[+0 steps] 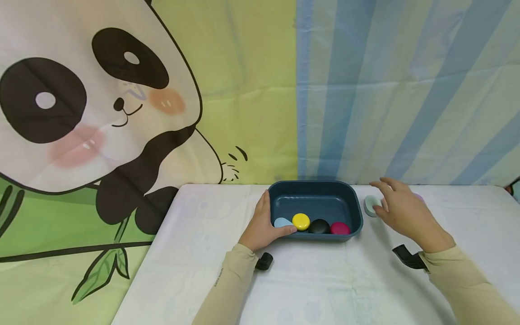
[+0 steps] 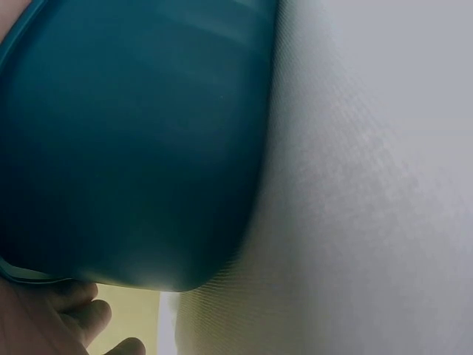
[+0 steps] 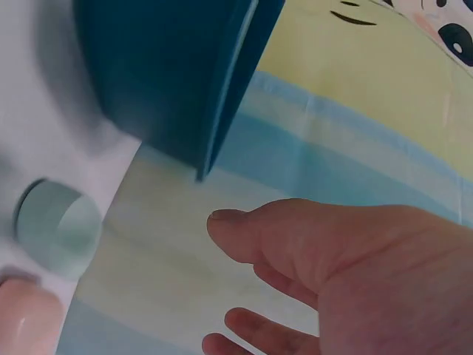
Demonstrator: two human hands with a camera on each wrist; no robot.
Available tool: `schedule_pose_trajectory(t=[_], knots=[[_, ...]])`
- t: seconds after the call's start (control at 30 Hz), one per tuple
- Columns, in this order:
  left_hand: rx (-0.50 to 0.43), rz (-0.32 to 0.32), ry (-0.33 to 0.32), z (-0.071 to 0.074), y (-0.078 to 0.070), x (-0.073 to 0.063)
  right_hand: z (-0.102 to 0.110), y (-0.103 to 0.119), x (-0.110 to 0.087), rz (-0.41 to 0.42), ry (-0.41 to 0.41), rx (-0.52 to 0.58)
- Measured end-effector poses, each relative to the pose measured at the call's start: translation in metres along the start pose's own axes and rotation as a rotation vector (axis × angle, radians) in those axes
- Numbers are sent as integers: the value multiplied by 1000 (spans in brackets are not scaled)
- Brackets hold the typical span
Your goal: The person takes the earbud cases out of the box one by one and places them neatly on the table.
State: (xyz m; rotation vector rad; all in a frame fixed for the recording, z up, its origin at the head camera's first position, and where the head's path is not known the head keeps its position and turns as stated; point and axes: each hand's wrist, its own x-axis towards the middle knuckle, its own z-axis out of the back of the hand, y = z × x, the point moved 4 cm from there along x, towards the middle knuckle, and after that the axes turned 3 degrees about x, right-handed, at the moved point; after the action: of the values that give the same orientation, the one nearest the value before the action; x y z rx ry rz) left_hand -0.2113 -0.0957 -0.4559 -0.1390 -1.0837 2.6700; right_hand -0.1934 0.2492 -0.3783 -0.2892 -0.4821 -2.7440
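printed cloth backdrop (image 1: 252,85), creased and slack, bears a panda and blue stripes; it hangs behind a table (image 1: 317,280) covered in a whitish cloth, fine-woven in the left wrist view.

left hand (image 1: 263,228): clamped on the left end of a dark blue box (image 1: 310,201), thumb over the near rim, fingers along the outer wall. right hand (image 1: 408,219): thumb and fingers parted, loosely bent, raised near a pale green disc (image 1: 371,206); the right wrist view shows thumb tip and disc apart.

box: rectangular, rounded corners, smooth satin walls, thin rim; resting on the table near its far edge. along its near wall lie four smooth, rounded pieces, left to right: light blue (image 1: 282,222), glossy yellow (image 1: 301,221), black (image 1: 319,226), crimson (image 1: 340,228).

pale green disc: thick, flat-faced, just beside the box's right end. lilac piece (image 1: 419,197): mostly hidden behind the right hand; shape cannot be determined.

beige sleeves (image 1: 463,280) cover both forearms; black straps (image 1: 408,258) show at the wrists.
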Motion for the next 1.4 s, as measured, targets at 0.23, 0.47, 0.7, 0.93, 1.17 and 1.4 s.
schedule_pose_trajectory(t=[0.23,0.47,0.7,0.93,1.17,1.4], knots=[[-8,-6,-4,0,0,1,-4,17,5,-17,5,50],[-7,-13,-5,0,0,2,-10,35,9,5,7,78],[-18,-11,-10,1,-2,1,-18,51,12,36,2,111],[-10,-4,-8,1,-1,2,-28,66,17,33,36,140],[-12,-1,-4,1,-2,1,-40,79,20,31,57,164],[-18,3,-4,1,-2,0,-53,90,23,17,110,156]])
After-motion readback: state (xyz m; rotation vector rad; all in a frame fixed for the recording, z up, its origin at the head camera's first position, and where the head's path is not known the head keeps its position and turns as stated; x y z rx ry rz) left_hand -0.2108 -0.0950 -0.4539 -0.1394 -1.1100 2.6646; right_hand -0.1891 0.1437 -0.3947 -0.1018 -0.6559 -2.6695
